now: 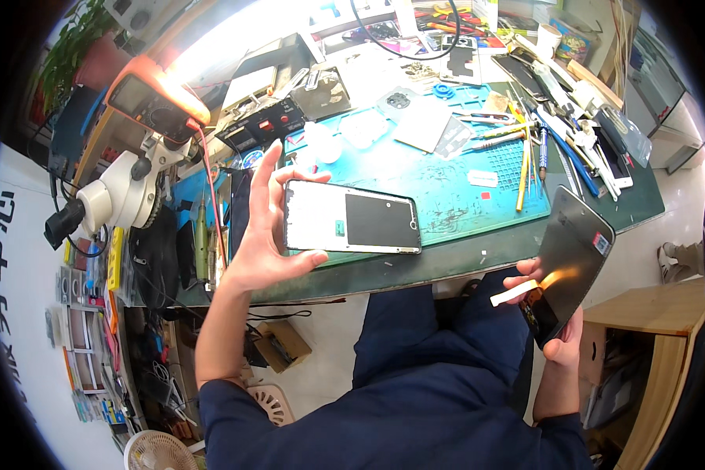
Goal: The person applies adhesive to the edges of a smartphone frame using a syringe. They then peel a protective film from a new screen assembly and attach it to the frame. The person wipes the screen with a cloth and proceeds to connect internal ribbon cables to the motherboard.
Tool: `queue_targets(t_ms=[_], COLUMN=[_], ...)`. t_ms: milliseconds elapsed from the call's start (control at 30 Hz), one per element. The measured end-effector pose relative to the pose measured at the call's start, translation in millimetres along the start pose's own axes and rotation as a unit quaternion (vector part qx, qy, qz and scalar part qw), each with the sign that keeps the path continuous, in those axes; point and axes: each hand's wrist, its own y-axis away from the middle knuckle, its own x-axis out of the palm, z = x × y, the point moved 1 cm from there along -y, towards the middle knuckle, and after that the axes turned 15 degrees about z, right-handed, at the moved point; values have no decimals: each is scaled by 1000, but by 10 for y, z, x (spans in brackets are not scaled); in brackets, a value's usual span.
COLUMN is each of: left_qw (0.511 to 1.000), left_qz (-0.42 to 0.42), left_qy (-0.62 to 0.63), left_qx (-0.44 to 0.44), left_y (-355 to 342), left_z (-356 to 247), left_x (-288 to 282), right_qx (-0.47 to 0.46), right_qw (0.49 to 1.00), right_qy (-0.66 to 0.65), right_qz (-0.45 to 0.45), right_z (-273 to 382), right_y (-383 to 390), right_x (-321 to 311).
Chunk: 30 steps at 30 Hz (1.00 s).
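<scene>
My left hand (257, 235) grips a phone frame (321, 217) by its left end, thumb below and fingers above. The frame's shallow inside faces up, part silvery white and part black, with a small green patch. It is held above the front edge of the bench. Off to the right, my right hand (560, 345) holds a glossy dark phone screen (576, 251) from below, tilted steeply. A small coloured sticker sits near its upper right edge. A pale strip (515, 294) sticks out from its lower left side, beside my fingers.
A blue-green work mat (439, 204) covers much of the bench. Tweezers, screwdrivers (542, 149) and other tools crowd its right side. At the left stand a microscope (117, 192), an orange multimeter (160, 102) and a black box with red switches (262, 125). A wooden cabinet (642, 313) stands right.
</scene>
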Motion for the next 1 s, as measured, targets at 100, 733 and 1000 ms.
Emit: queue_targets(t_ms=[100, 733, 1000], left_qw=[990, 814, 616], left_qz=[-55, -238, -205], left_qy=[125, 528, 760], left_qx=[26, -38, -30], left_y=[-42, 710, 619], left_z=[91, -419, -192], left_x=[147, 1212, 1301], right_qx=[-1, 1, 3], right_qw=[1000, 1000, 999], right_qy=[-20, -16, -28], right_qz=[9, 18, 19], right_z=[-33, -36, -50], right_y=[-1, 58, 16], right_x=[16, -58, 10])
